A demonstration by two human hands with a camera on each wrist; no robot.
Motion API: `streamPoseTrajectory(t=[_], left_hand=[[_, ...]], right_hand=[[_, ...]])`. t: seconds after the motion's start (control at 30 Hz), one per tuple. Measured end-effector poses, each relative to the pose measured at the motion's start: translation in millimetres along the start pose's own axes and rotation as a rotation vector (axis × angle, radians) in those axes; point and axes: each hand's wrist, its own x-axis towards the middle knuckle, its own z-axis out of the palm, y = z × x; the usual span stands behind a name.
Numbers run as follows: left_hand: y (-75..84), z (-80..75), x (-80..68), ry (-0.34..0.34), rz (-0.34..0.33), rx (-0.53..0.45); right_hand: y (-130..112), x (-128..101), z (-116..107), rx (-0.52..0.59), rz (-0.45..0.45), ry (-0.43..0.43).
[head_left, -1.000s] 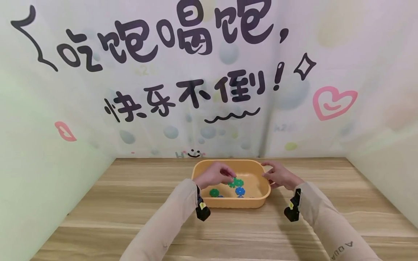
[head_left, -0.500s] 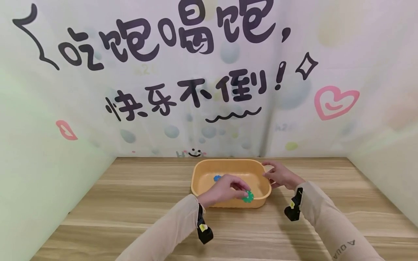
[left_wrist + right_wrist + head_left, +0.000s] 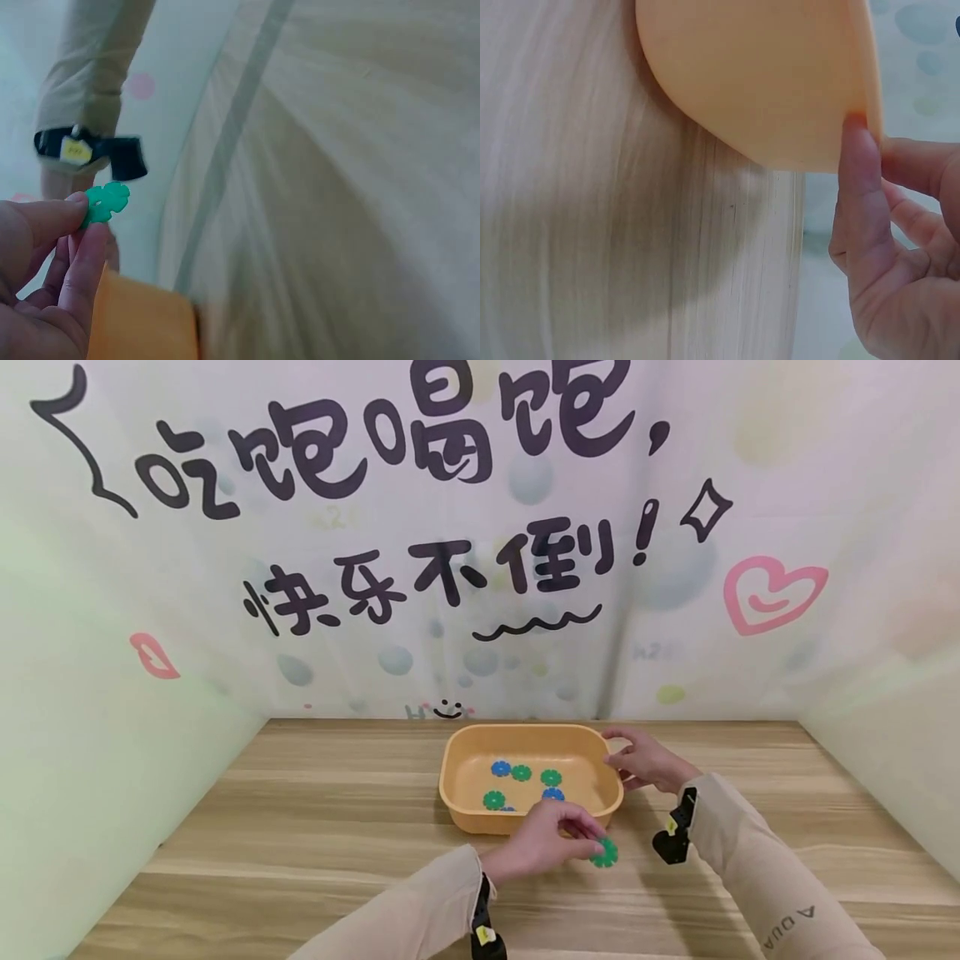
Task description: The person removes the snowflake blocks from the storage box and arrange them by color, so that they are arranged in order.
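Between thumb and fingers my left hand (image 3: 551, 837) pinches a green notched plastic disc (image 3: 604, 852), held in front of the bin's near right corner. The left wrist view shows the same green disc (image 3: 106, 202) at the fingertips. An orange plastic bin (image 3: 448, 777) stands near the back of the table. My right hand (image 3: 648, 762) grips the bin's right rim; in the right wrist view its thumb and a finger (image 3: 861, 161) clasp the wall from both sides. Inside the bin lie several more discs, such as a blue disc (image 3: 501, 768) and a green disc (image 3: 494, 799).
The wood-grain table (image 3: 315, 827) reaches back to a printed curtain (image 3: 360, 677) right behind the bin. Pale side walls (image 3: 90, 760) stand to the left and right. A black wrist camera (image 3: 670, 843) is strapped on the right forearm, in front of the bin's right side.
My left hand lifted the green disc from inside the bin and carried it over the near rim, toward me and to the right. The right hand stayed on the bin's rim.
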Motion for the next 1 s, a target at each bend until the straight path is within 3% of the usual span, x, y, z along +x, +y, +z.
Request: streamPoseTrajectory(t=[0.2, 0.43, 0.6, 0.83, 1.0], left_hand=[[-5.9, 20.4, -5.4, -0.05, -0.054, -0.053], [-23.4, 33.2, -8.0, -0.004, -0.094, -0.037], [-28.8, 36.0, -7.1, 0.002, -0.147, -0.037], [-31.5, 32.9, -5.5, 0.017, -0.097, 0.088], [-33.8, 27.7, -6.0, 0.051, -0.107, 0.114]], right_hand=[[0.3, 0.3, 0.9, -0.008, 0.006, 0.008], [0.2, 0.4, 2.3, 0.002, 0.014, 0.005], [-1.7, -1.0, 2.2, -0.004, 0.023, 0.009], [-0.7, -0.6, 2.4, -0.013, 0.014, 0.014], [0.5, 0.6, 1.7, -0.015, 0.008, 0.013]])
